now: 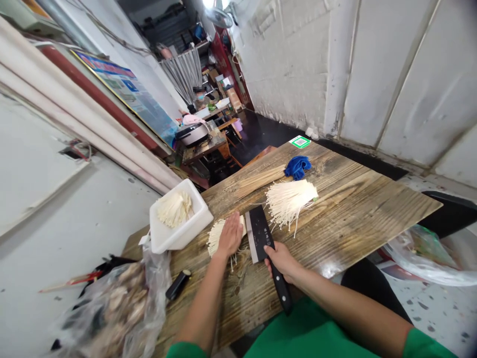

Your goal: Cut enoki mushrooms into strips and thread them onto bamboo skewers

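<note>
One bag [124,301] of mushrooms crowds the bench's [354,199] left end, near a white tub [196,229] and a black stub [178,285]. The left hand [230,236] lies fingers-straight over an enoki bunch [215,236]; the right hand [282,261] grips a cleaver [260,233], its blade between that and a second bunch [287,199]. Behind lie skewers [259,181], a blue cloth [297,167] and a card [300,142].

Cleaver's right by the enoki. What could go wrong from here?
1. Cut fingers: the left hand lies over one enoki bunch, and the cleaver in the right hand has its bright edge facing it, so a slip might nick it.
2. Scored wood: no board shows under that bunch, so a chop could mark the tabletop.
</note>
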The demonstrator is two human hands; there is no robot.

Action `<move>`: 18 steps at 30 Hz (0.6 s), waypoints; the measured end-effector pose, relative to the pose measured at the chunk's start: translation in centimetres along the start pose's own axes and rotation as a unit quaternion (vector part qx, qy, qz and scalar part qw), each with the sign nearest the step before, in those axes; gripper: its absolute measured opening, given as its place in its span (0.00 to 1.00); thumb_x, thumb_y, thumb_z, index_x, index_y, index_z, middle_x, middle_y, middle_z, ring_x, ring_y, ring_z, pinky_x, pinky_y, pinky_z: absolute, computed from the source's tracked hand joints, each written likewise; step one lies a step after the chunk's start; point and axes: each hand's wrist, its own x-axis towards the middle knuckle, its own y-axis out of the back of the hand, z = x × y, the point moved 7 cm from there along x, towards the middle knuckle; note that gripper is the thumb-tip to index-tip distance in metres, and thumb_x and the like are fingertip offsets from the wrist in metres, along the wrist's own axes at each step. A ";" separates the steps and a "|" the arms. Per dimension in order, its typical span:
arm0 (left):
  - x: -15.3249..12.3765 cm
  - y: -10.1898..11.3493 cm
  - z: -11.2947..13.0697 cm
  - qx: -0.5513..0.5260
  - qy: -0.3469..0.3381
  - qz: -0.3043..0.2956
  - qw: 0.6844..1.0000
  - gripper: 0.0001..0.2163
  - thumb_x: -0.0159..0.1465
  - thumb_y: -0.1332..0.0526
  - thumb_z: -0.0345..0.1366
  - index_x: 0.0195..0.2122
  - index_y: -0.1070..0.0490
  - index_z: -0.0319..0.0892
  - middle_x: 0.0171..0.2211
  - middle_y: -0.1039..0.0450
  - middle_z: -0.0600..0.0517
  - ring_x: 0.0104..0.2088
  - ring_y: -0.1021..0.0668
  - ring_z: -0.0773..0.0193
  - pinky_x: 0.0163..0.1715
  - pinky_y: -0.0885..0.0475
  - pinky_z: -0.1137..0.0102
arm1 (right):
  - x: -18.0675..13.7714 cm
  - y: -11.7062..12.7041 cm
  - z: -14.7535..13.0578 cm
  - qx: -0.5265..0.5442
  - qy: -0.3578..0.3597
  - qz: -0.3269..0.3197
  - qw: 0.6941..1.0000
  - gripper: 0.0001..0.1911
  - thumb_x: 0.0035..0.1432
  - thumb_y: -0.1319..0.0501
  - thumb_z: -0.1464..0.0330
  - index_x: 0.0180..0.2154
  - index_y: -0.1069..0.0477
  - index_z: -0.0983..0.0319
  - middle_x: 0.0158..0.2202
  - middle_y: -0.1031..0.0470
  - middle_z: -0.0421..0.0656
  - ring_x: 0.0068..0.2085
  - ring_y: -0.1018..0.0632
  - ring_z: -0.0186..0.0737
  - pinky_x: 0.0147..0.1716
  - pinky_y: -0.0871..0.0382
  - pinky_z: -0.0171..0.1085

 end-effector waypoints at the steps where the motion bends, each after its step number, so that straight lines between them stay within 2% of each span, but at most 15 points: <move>1: -0.1 0.1 0.0 -0.003 0.000 0.001 1.000 0.27 0.70 0.65 0.43 0.65 0.52 0.33 0.65 0.48 0.40 0.66 0.46 0.59 0.65 0.51 0.57 | 0.0 -0.2 0.1 0.006 -0.002 0.002 1.000 0.13 0.68 0.51 0.63 0.44 0.35 0.66 0.20 0.38 0.31 0.14 0.39 0.24 0.13 0.41 0.27; 9: 0.1 0.1 -0.1 -0.019 0.009 0.002 1.000 0.26 0.70 0.63 0.43 0.64 0.47 0.34 0.64 0.44 0.40 0.65 0.45 0.57 0.64 0.50 0.55 | 0.4 -0.5 0.4 0.029 -0.017 -0.007 0.999 0.12 0.68 0.51 0.64 0.45 0.36 0.65 0.19 0.38 0.31 0.13 0.40 0.24 0.12 0.42 0.27; 18: 0.1 0.0 -0.4 -0.030 0.005 -0.002 1.000 0.26 0.69 0.62 0.43 0.64 0.48 0.34 0.64 0.46 0.40 0.65 0.45 0.58 0.65 0.50 0.55 | 0.6 -0.5 0.5 0.030 -0.018 -0.018 0.999 0.09 0.68 0.51 0.66 0.42 0.37 0.64 0.17 0.39 0.29 0.12 0.39 0.25 0.11 0.42 0.27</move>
